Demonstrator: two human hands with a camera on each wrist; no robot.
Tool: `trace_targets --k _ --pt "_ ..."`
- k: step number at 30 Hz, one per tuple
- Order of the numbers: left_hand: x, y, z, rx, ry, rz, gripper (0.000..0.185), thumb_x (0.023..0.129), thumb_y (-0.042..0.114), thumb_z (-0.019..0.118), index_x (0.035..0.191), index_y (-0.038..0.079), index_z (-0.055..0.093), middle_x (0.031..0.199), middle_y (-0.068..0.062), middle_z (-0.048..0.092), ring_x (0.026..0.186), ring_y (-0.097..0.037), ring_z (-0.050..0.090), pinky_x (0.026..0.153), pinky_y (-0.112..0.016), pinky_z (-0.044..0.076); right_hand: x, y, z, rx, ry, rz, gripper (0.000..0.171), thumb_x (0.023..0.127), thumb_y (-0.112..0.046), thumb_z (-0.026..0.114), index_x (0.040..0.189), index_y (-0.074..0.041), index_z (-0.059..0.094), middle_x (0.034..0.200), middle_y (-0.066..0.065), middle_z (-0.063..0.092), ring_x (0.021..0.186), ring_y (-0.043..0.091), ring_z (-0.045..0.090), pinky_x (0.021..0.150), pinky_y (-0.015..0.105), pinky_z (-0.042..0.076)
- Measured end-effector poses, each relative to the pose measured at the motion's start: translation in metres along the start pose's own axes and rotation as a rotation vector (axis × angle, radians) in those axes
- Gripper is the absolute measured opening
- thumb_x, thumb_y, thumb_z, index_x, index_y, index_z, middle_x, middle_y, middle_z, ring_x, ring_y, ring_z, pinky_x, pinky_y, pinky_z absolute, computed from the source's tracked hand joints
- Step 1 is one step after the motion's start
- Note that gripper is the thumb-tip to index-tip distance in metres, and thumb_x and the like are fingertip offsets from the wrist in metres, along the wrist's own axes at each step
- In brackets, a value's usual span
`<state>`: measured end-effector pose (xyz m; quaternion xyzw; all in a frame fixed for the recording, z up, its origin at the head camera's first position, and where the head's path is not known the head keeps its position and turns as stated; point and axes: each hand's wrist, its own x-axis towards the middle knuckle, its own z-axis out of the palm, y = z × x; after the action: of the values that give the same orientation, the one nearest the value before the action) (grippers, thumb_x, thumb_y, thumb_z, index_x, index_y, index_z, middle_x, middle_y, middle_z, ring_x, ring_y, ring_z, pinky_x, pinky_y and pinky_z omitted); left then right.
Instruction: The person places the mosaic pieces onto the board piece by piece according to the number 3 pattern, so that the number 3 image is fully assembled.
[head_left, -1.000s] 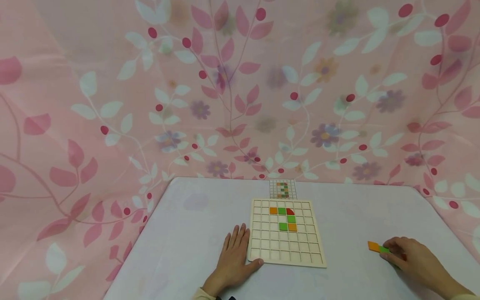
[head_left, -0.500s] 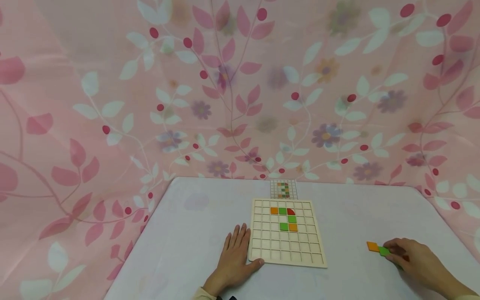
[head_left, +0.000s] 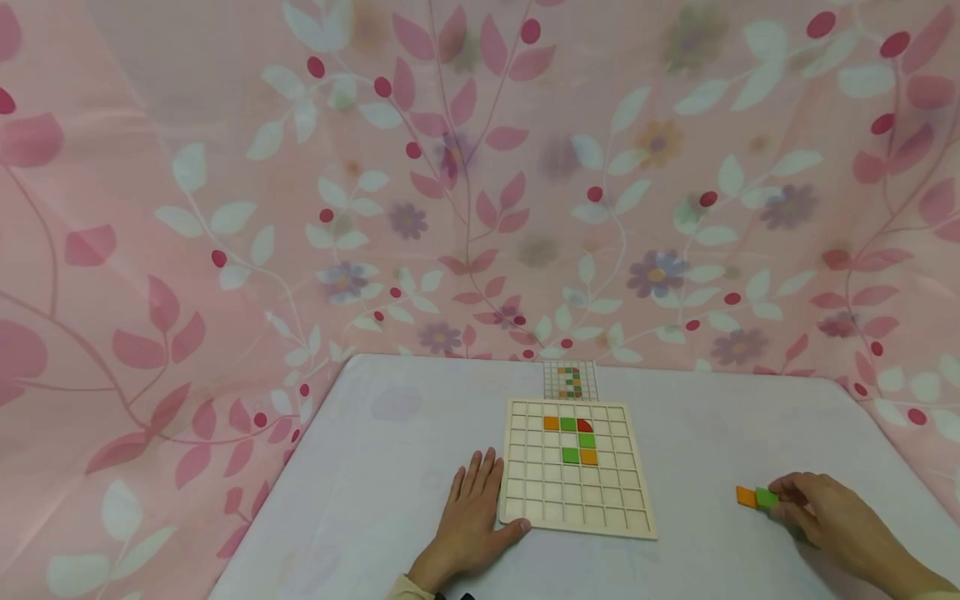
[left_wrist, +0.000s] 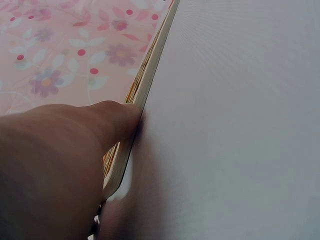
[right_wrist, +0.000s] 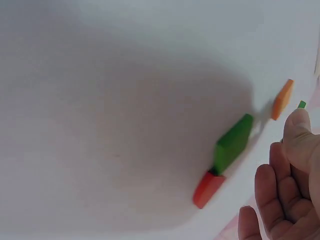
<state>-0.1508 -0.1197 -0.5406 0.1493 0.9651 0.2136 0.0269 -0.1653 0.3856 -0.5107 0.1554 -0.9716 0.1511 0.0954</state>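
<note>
Fingers (right_wrist: 280, 175) hide red tile (right_wrist: 207, 189) from head view.

Pattern card (head_left: 570, 381) too small to read; right hand (head_left: 825, 515) covering further tiles.

The left hand (left_wrist: 55, 165) fills the lower left of the view, close to the lens and blurred. Its thumb (left_wrist: 112, 122) lies stretched out with the tip pressed against the edge of the wooden board (left_wrist: 145, 82). The board shows edge-on as a pale strip that runs from the thumb up to the top of the view, flat on the bench (left_wrist: 235, 125). Slivers of orange show along the board's upper face, too thin to make out. The bench is covered in plain white and takes up the right side. Behind the board, in the upper left, hangs a pink cloth (left_wrist: 65, 45) printed with flowers, leaves and red dots.
</note>
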Motion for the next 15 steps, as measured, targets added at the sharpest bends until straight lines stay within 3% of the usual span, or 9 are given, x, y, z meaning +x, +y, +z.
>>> trace_targets --k 5,11,15 --pt "0.000 0.002 -0.002 -0.011 0.002 0.002 0.095 0.091 0.069 0.048 0.158 0.008 0.021 0.166 -0.009 0.011 0.154 -0.030 0.004 0.121 -0.056 0.007 0.006 -0.011 -0.002 -0.004 0.104 -0.087 0.026 0.075 -0.015 0.084 0.096 -0.015 0.069 0.090 -0.013 0.067 0.079 -0.002 0.054 0.064 0.023 0.051" --pt "-0.001 0.002 -0.002 -0.018 0.000 0.002 0.095 0.091 0.068 0.049 0.158 0.008 0.020 0.166 -0.009 0.011 0.154 -0.030 0.004 0.121 -0.056 0.006 0.014 -0.026 0.008 0.013 0.193 -0.175 0.032 0.069 -0.011 0.086 0.095 -0.019 0.069 0.087 -0.016 0.064 0.081 0.001 0.056 0.070 0.009 0.041" --pt "-0.001 0.001 -0.002 -0.017 -0.002 0.000 0.096 0.090 0.070 0.049 0.158 0.008 0.020 0.166 -0.009 0.012 0.154 -0.030 0.004 0.120 -0.056 0.007 0.020 -0.038 0.012 0.019 0.181 -0.181 0.030 0.070 -0.012 0.086 0.094 -0.019 0.069 0.088 -0.017 0.063 0.081 0.002 0.056 0.069 0.015 0.045"
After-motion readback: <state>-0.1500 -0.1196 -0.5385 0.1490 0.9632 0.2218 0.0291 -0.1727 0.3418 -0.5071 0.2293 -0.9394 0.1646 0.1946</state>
